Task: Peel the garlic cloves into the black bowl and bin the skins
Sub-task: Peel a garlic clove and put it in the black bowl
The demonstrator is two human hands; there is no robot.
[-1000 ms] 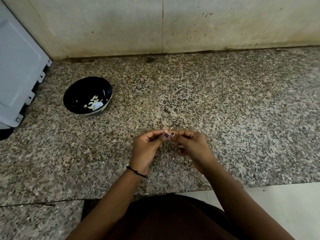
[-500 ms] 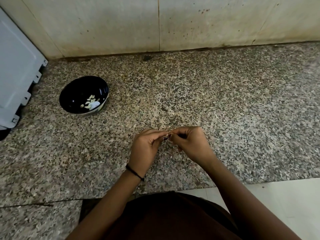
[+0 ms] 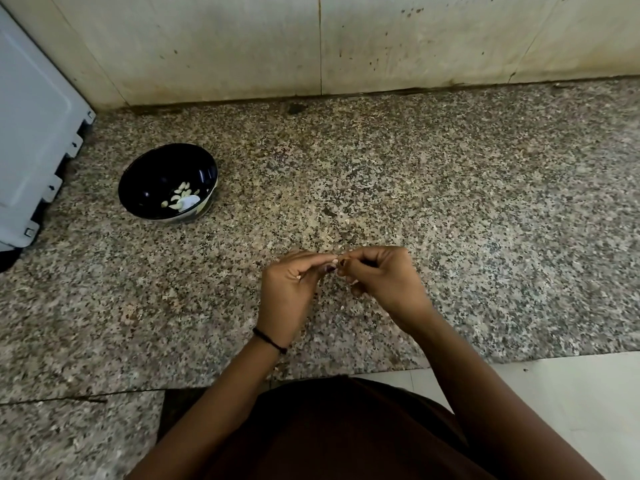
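Both hands are up close together over the speckled granite counter [image 3: 450, 202], fingertips meeting. The left hand [image 3: 289, 292] and right hand [image 3: 384, 282] are both curled in and pinching one tiny garlic clove [image 3: 335, 261], only a pale sliver of it showing between them. The black bowl [image 3: 152, 178] sits well off to the left on the counter with a small heap of peeled cloves [image 3: 181, 197] inside, just beside a white appliance [image 3: 31, 133]. There's a thin black band [image 3: 269, 340] on the left wrist.
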